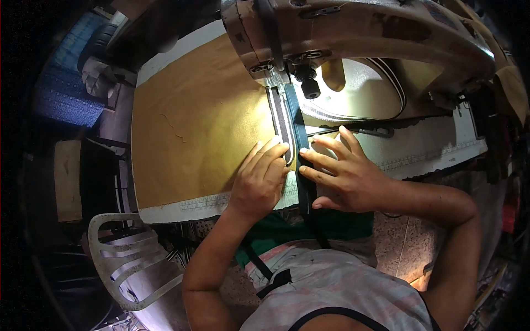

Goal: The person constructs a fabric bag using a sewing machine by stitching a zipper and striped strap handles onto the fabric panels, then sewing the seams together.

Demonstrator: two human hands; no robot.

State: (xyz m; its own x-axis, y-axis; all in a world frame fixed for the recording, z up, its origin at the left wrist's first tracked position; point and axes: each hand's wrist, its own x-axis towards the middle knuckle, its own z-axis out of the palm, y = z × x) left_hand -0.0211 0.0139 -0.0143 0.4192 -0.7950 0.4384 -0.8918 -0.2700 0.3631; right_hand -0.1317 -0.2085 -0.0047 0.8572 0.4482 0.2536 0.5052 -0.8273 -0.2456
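A dark zipper tape with white edges (280, 118) runs from under the sewing machine's needle area (283, 88) toward me, along the right edge of a tan sheet (193, 127). Beside it lies a long dark strip (302, 182) that hangs over the table's front edge. My left hand (258, 175) is closed at the near end of the zipper tape, fingers together and thumb beneath. With its fingers spread, my right hand (350, 172) rests its fingertips at the dark strip's right edge. The stitching point is partly hidden by the machine head.
The sewing machine arm (375, 33) spans the top of the view. A loop of striped tape (402, 94) curves beneath it. A dark-handled tool (376, 132) lies right of the strip. Ruler markings (430, 155) line the table's front edge. A plastic chair (118, 259) stands at left.
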